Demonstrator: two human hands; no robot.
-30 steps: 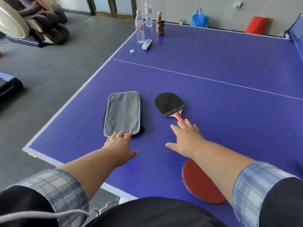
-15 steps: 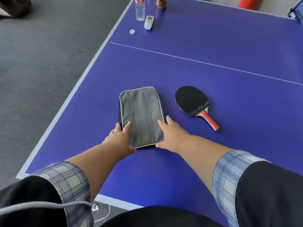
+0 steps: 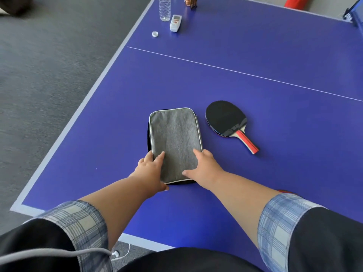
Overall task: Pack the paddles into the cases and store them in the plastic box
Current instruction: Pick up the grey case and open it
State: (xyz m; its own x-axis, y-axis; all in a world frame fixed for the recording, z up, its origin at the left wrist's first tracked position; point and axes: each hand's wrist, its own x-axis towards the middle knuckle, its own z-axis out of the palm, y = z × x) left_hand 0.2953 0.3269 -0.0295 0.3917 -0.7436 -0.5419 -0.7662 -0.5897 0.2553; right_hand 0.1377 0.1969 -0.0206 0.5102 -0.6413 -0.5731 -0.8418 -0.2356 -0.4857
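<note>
Case (image 3: 174, 142), grey, flat on table (image 3: 255, 55), frame centre. Left hand (image 3: 151, 169) and right hand (image 3: 204, 165) spread, pressing near corners, not gripping. Paddle (image 3: 227, 119) just right of case, untouched. Box out of view. Risk: case sliding on smooth table during opening; zip position unseen.

**Blue tabletop and the things lying on it**

The blue tabletop (image 3: 255, 173) has white border lines. In the centre of the frame lies a grey case (image 3: 173, 142). Just right of it lies a black paddle (image 3: 225, 117) with a red handle. At the upper edge stand a water bottle (image 3: 164, 10), a white remote (image 3: 175, 23) and a bottle cap (image 3: 155, 34).
</note>
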